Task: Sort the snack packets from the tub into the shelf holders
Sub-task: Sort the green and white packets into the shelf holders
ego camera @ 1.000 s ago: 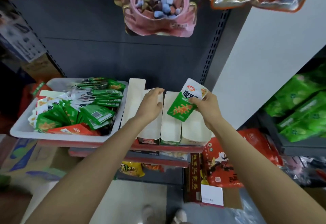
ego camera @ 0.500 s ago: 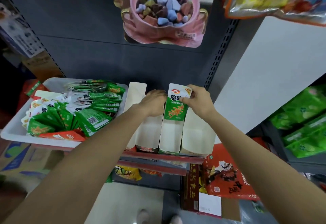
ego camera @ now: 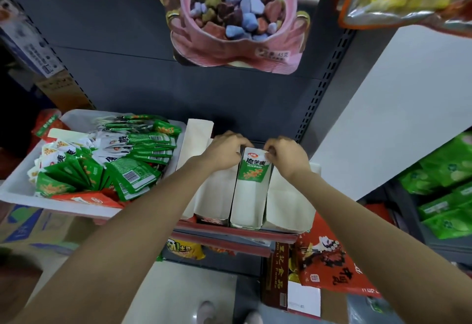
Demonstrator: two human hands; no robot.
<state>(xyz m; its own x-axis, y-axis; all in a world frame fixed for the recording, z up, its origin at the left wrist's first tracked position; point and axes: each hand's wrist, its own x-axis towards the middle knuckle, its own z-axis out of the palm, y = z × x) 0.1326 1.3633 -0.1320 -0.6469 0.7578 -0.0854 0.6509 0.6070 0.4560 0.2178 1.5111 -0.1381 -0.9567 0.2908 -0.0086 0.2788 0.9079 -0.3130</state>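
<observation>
Shelving of dark metal (ego camera: 107,73) fills the view, with a perforated upright on its right and a pale wall (ego camera: 408,99) beyond; it carries everything at working height. On its ledge sits the white tub (ego camera: 15,191), kept just left of the holders, presumably so each reach is short. It is piled with green and white snack packets (ego camera: 132,175), so most of the sorting seems left to do. Beside it stand four cream shelf holders (ego camera: 245,208), open-topped and side by side. The left hand (ego camera: 224,152) curls over the wall between two holders, apparently steadying it. The right hand (ego camera: 286,156) pinches the top edge of one green packet (ego camera: 254,168), held upright and lowered into the third holder from the left, likely so it stands face-forward. A pink candy bag (ego camera: 237,50) hangs above.
</observation>
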